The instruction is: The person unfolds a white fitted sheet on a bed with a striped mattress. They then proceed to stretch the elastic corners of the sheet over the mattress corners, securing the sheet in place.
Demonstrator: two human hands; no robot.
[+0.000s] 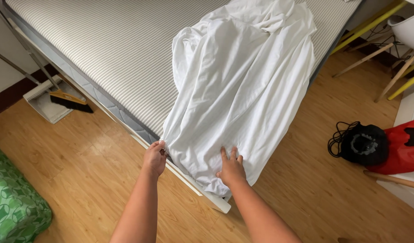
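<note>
Single head view, looking steeply down and forward from above own forearms. Near: bed corner [216, 204] low centre, sheet [240, 85] filling middle. Mattress [108, 49] runs to top edge. Floor [94, 166] both sides; frame probably tilted slightly. No second view.

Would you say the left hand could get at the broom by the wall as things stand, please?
Probably not without stepping over. The left hand grips the sheet edge at the mattress corner, while the broom lies well off to the left on bare floor; nothing blocks the way.
</note>
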